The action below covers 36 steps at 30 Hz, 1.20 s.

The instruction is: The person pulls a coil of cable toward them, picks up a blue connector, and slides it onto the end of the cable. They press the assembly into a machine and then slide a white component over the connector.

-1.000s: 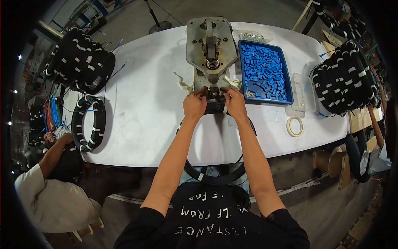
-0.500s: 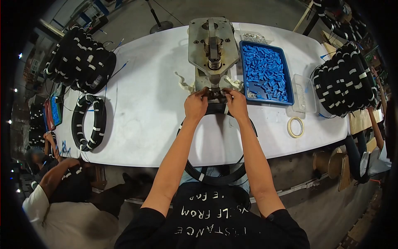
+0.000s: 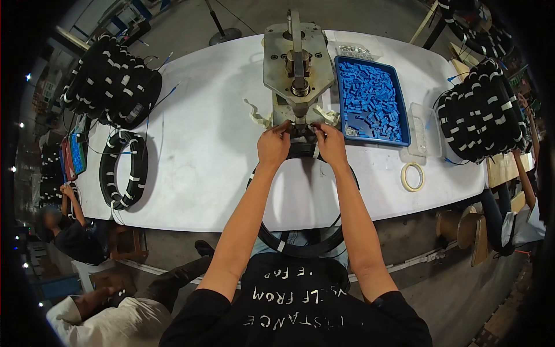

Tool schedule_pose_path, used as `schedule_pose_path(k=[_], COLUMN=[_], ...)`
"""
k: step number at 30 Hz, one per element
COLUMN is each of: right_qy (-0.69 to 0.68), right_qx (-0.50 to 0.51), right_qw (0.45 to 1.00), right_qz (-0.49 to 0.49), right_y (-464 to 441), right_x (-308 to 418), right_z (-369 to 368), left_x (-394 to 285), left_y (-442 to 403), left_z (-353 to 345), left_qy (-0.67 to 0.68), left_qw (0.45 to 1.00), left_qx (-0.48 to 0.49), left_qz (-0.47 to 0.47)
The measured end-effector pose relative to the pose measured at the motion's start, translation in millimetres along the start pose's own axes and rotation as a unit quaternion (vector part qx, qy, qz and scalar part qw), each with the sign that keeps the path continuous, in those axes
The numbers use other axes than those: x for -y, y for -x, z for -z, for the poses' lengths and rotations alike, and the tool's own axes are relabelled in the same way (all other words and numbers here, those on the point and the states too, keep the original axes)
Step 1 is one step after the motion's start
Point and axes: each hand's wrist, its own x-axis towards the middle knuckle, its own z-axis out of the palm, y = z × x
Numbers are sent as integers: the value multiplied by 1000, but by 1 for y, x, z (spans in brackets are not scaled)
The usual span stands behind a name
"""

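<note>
My left hand point(image 3: 273, 146) and my right hand point(image 3: 330, 144) are at the front foot of a metal press point(image 3: 296, 63), one on each side of its die. The fingertips of both are pinched close to the die. Whatever small piece lies between them is too hidden to make out. Just below my hands begins a coil of black cable point(image 3: 300, 152) with white tape bands. It hangs between my forearms over the table's front edge, down to my lap.
Right of the press stands a blue tray point(image 3: 409, 130) of small blue connectors, beside clear plastic boxes point(image 3: 426, 130) and a tape roll point(image 3: 412, 177). Stacked cable coils point(image 3: 110, 84) flank the white table point(image 3: 196, 179); a single coil point(image 3: 141, 173) stands at left. Co-workers point(image 3: 124, 318) sit at left.
The press's lever has swung to reach farther up and back, and its spring looks more compressed. My hands have hardly moved. A co-worker at lower left has leaned away from the table.
</note>
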Motion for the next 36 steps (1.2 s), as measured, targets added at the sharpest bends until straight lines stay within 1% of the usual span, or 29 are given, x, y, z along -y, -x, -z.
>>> schedule_pose_path(k=[6,8,11,13,17,20,23,25,27,29,31,36], right_qy=[-8,-26,-37,-39,-21,-29,-23,-30,-38,-34,-43,-45], right_qx=[4,3,16,7,-17,-16,-20,-11,-4,-8,-5,-7], right_qw=[1000,1000,999,999,1000,999,1000,999,999,999,999,999], right_qz=[2,-13,-36,-32,-16,-1,-2,-15,-28,-13,-19,-19], right_y=[1,2,3,4,5,5,6,5,5,5,5,5], right_x=[0,3,8,9,12,7,8,11,12,9,7,7], right_z=[2,4,7,7,8,6,6,9,9,8,7,7], left_x=[1,1,-1,-5,1,3,4,4,3,2,3,4], left_y=[0,-1,0,1,0,-1,0,0,0,-1,-1,0], left_z=[-1,-2,0,3,-1,-2,-4,-4,-4,-3,-4,-3], left_qy=[32,47,79,137,142,122,126,135,134,132,132,132], left_qw=[999,998,996,990,989,992,991,989,990,990,989,990], left_qx=[-12,-12,-21,-28,-30,-17,-24,-46,-41,-36,-46,-34], left_qz=[-22,-26,-22,-20,-29,-25,-24,-37,-31,-25,-48,-45])
